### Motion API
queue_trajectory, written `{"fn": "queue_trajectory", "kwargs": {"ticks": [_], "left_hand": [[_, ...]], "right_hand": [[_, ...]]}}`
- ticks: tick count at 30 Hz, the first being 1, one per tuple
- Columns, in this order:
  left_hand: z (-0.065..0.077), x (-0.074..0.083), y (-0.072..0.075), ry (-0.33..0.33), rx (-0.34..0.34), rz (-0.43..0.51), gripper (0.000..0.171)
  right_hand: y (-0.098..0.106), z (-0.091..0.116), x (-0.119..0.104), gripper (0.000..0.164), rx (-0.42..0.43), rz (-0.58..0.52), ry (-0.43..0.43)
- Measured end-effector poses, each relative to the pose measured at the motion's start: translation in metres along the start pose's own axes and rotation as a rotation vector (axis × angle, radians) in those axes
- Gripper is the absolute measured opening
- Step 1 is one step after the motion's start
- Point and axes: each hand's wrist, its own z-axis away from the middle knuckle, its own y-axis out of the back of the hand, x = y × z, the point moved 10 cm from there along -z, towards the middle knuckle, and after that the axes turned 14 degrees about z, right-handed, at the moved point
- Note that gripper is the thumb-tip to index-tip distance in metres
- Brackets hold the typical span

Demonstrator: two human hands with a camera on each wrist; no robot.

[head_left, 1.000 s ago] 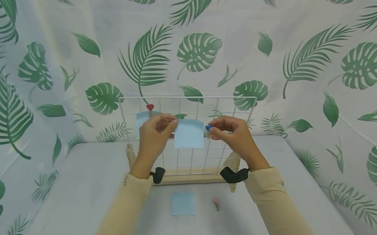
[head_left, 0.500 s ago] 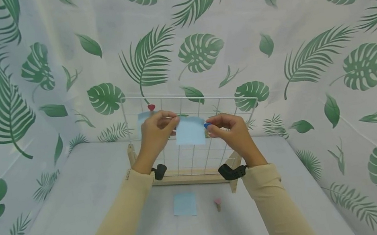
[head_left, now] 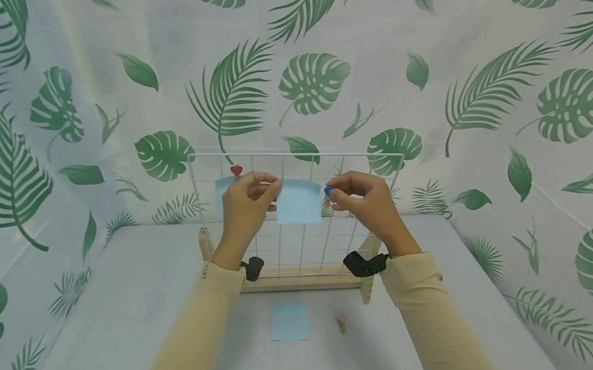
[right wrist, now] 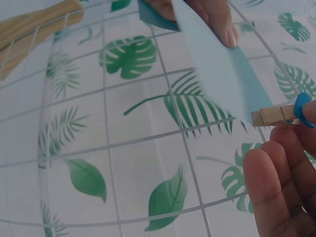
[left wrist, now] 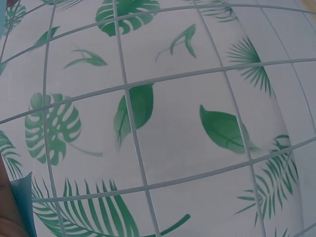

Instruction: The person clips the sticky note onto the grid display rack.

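The backdrop (head_left: 378,38) is white with a pattern of green leaves, some feathery, some broad with slits. The tabletop (head_left: 120,313) is plain greyish white. The grid (left wrist: 125,87) is white, and its base (head_left: 299,282) has a pale wood colour. The middle note (head_left: 299,202), the lower note (head_left: 289,322) and the left note (head_left: 223,188) are light blue. At centre right, the first clip (right wrist: 279,114) is light wood with a blue top; at lower centre, the second clip (head_left: 342,322) has a pink top; left of centre, the third clip (head_left: 237,170) is red on top. The sleeves (head_left: 184,355) are plain beige.
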Motion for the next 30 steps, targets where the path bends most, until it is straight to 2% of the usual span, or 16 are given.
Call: {"fn": "queue_trajectory", "kwargs": {"ticks": [9, 14, 18, 26, 30], "left_hand": [[0.0, -0.002, 0.003, -0.017, 0.051, 0.001, 0.015], [-0.001, -0.002, 0.001, -0.022, 0.069, 0.005, 0.015], [-0.001, -0.004, 0.001, -0.022, 0.087, 0.009, 0.014], [0.001, -0.002, 0.001, -0.046, 0.115, 0.01, 0.013], [0.0, -0.002, 0.001, -0.056, 0.123, 0.001, 0.014]], "right_hand": [[-0.002, -0.008, -0.009, 0.014, -0.01, 0.008, 0.0], [-0.003, -0.014, -0.022, 0.011, -0.002, 0.076, 0.043], [-0.004, -0.018, -0.033, 0.009, 0.045, 0.117, 0.087], [-0.001, -0.022, -0.039, 0.006, 0.192, 0.126, 0.112], [-0.006, -0.025, -0.046, 0.006, 0.217, 0.23, 0.15]]}}
